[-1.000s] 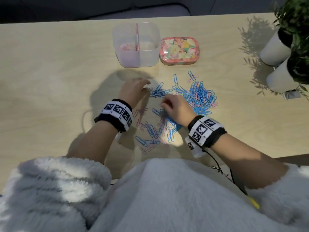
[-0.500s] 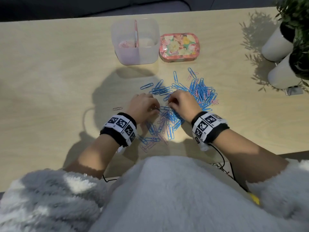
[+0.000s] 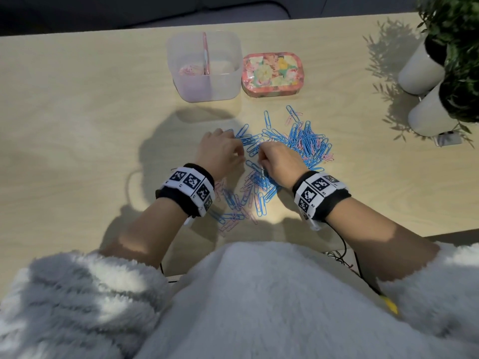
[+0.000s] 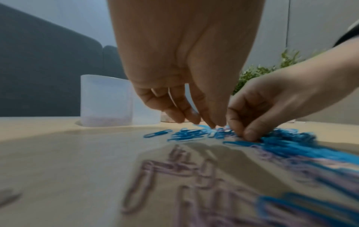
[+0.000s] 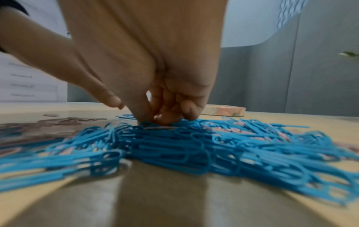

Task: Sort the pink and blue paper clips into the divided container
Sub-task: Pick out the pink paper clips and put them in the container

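Blue paper clips (image 3: pixel 305 143) lie in a loose heap on the table, with pink paper clips (image 3: pixel 233 224) scattered nearer me. The clear divided container (image 3: pixel 204 86) stands beyond, with pink clips in its left half (image 3: pixel 190 71). My left hand (image 3: pixel 223 151) and right hand (image 3: pixel 277 161) hover close together over the heap's left part. In the left wrist view the left hand (image 4: pixel 213 125) brings thumb and forefinger together on a clip in the blue heap (image 4: pixel 194 135). The right hand (image 5: pixel 153 122) bunches its curled fingertips on a pink clip (image 5: pixel 157 127) atop the blue heap (image 5: pixel 194 147).
A floral tin (image 3: pixel 272 73) sits right of the container. Two white pots with green plants (image 3: pixel 427 112) stand at the table's right edge. Bare wooden tabletop (image 3: pixel 77 125) stretches to the left. A cable (image 3: pixel 342 244) runs off the near edge.
The left hand came from the heap's far-left edge towards me and now sits beside the right hand. The right hand stayed almost in place.
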Demonstrator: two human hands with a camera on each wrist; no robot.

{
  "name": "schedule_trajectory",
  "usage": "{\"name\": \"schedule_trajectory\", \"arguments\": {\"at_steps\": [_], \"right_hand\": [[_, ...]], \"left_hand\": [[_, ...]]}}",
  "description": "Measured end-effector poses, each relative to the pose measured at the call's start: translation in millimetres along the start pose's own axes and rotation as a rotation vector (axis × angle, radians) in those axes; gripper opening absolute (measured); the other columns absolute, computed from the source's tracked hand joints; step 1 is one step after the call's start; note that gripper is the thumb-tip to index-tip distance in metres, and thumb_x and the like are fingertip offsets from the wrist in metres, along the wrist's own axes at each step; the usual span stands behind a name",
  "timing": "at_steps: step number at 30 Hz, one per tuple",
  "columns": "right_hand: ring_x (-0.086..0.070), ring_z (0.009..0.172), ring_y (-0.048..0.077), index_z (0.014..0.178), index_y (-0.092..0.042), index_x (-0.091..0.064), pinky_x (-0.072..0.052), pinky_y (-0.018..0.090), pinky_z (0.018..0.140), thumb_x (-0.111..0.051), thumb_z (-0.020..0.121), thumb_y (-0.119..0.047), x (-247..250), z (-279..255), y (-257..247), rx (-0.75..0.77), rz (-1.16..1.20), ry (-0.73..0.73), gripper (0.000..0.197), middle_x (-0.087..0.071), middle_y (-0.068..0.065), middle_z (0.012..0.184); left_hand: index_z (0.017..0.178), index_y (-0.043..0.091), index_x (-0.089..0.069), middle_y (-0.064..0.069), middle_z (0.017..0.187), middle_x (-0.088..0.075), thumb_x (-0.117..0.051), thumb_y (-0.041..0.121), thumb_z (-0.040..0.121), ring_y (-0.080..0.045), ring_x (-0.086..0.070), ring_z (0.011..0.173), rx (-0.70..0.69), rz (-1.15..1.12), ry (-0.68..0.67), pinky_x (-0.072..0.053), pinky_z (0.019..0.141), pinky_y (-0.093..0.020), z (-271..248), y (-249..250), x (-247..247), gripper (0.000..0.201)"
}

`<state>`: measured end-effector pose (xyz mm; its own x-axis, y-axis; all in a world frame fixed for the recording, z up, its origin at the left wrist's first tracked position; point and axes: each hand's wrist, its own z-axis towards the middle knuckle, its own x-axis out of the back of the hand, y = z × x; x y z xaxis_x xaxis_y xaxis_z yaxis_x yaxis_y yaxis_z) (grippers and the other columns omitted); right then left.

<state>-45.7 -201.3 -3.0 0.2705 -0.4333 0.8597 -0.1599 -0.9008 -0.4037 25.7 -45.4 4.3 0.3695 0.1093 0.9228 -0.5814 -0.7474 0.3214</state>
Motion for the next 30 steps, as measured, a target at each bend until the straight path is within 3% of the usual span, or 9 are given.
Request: {"name": "schedule_trajectory", "arguments": {"at_steps": [5,10,16,19,21,24,30], "right_hand": [[-0.059,0.095,0.03,0.102,-0.013,-0.06,-0.047,0.037,0.079,-0.046,0.087,-0.012,-1,-14,3,0.079,0.093,0.071,0.021,-0.063,0.01,0.104],[-0.059,0.096,0.026,0.103,-0.021,-0.062,-0.049,0.036,0.077,-0.045,0.083,-0.009,-9,-39,17,0.179,0.014,-0.081,0.029,-0.062,0.004,0.102],[-0.06,0.095,0.028,0.104,-0.017,-0.064,-0.046,0.035,0.078,-0.048,0.085,-0.009,1,-36,20,0.101,0.065,0.047,0.026,-0.063,0.007,0.102],[-0.059,0.082,0.024,0.099,-0.015,-0.064,-0.047,0.033,0.076,-0.052,0.085,-0.009,-8,-23,-8,0.18,0.2,0.107,0.02,-0.062,0.002,0.089],[-0.053,0.073,0.016,0.098,-0.014,-0.065,-0.045,0.031,0.075,-0.055,0.084,-0.01,-16,-9,-35,0.217,0.282,0.055,0.017,-0.058,-0.003,0.081],[-0.051,0.075,0.012,0.101,-0.012,-0.066,-0.044,0.029,0.078,-0.06,0.084,-0.012,-21,9,-63,0.192,0.352,-0.027,0.018,-0.067,0.005,0.088],[-0.057,0.092,0.027,0.092,-0.01,-0.061,-0.044,0.033,0.078,-0.064,0.078,-0.02,-19,4,-43,0.023,0.114,-0.052,0.017,-0.062,0.01,0.099]], "left_hand": [[0.095,0.021,-0.063,-0.005,0.102,-0.06,-0.063,0.035,0.078,-0.028,-0.054,0.104,0.005,-0.138,-0.096,-0.039,0.086,-0.036,-17,13,-23,0.021],[0.09,0.017,-0.063,-0.006,0.098,-0.062,-0.065,0.027,0.079,-0.028,-0.057,0.097,0.106,-0.229,-0.046,-0.043,0.086,-0.039,-24,0,-24,0.015],[0.093,0.014,-0.065,-0.008,0.095,-0.065,-0.063,0.023,0.083,-0.027,-0.059,0.091,0.188,-0.291,0.053,-0.046,0.084,-0.039,-40,-29,-12,0.014],[0.094,0.013,-0.065,-0.009,0.095,-0.063,-0.063,0.021,0.083,-0.023,-0.056,0.09,0.243,-0.357,0.103,-0.045,0.081,-0.036,-53,-32,-8,0.014],[0.091,0.013,-0.066,-0.009,0.093,-0.062,-0.063,0.019,0.081,-0.025,-0.056,0.089,0.261,-0.337,0.1,-0.045,0.08,-0.037,-61,-33,-9,0.012],[0.089,0.013,-0.067,-0.011,0.09,-0.063,-0.065,0.019,0.078,-0.029,-0.058,0.087,0.279,-0.304,0.095,-0.046,0.078,-0.038,-72,-34,-14,0.012],[0.095,0.013,-0.065,-0.012,0.097,-0.061,-0.058,0.021,0.082,-0.031,-0.055,0.092,0.259,-0.28,0.165,-0.042,0.083,-0.038,-81,-34,-22,0.017]]}}
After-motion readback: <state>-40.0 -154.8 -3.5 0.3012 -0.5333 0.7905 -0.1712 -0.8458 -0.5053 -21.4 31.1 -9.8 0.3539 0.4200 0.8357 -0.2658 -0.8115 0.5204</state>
